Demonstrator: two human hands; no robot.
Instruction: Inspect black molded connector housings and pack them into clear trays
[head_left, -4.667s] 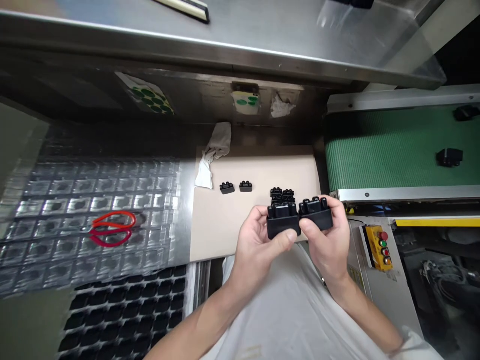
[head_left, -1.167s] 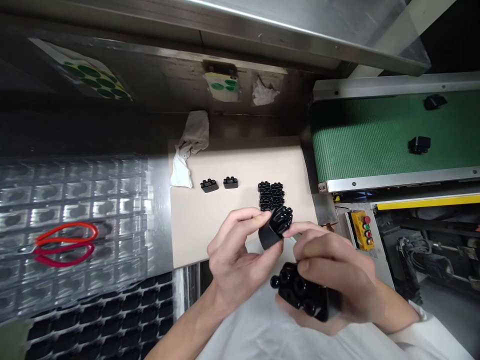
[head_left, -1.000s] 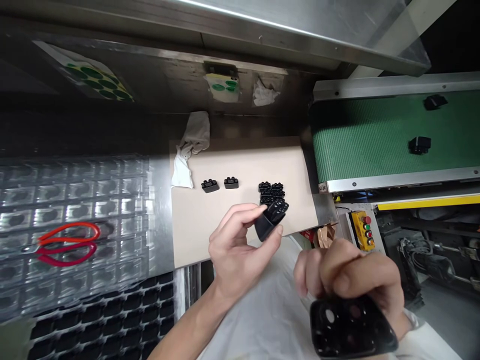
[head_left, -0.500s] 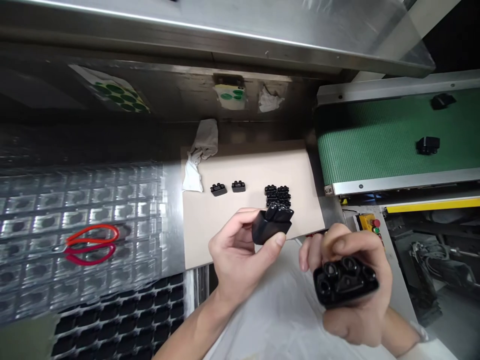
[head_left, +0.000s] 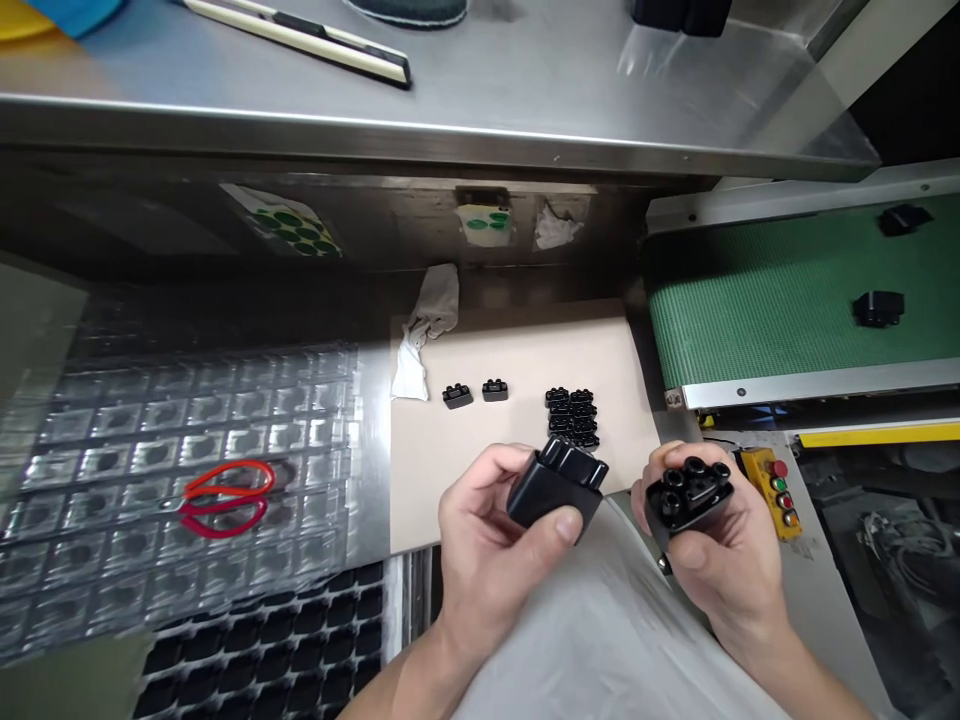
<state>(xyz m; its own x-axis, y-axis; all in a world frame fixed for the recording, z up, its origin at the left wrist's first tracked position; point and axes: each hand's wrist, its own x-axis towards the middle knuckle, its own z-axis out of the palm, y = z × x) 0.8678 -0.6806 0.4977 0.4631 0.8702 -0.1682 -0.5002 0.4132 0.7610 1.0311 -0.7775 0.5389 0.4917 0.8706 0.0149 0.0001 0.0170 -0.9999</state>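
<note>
My left hand point(head_left: 495, 550) is closed round a black plastic part point(head_left: 559, 485), its thumb along the near side and the raised end tilted up. In my right hand point(head_left: 731, 560) sits another black plastic part point(head_left: 688, 495), turned so that its several round tubes face up; the fingers wrap behind it. Beyond the left hand, a tight cluster of black parts point(head_left: 571, 415) lies on the beige board point(head_left: 480, 480). Two single black parts, a left one point(head_left: 457, 396) and a right one point(head_left: 495, 390), stand apart on the same board.
Clear plastic trays point(head_left: 300, 440) with red-handled scissors point(head_left: 229, 497) on top are at left, above a black-celled tray point(head_left: 262, 650). A green conveyor belt point(head_left: 780, 300) carries black parts at right, near a yellow button box point(head_left: 772, 490). A steel shelf point(head_left: 487, 90) overhangs the back. A crumpled cloth point(head_left: 435, 300) lies on the board.
My right hand has turned its part more upright and drawn it farther away. My left hand has tilted its part, showing more of its flat side. The view has shifted, revealing more shelf.
</note>
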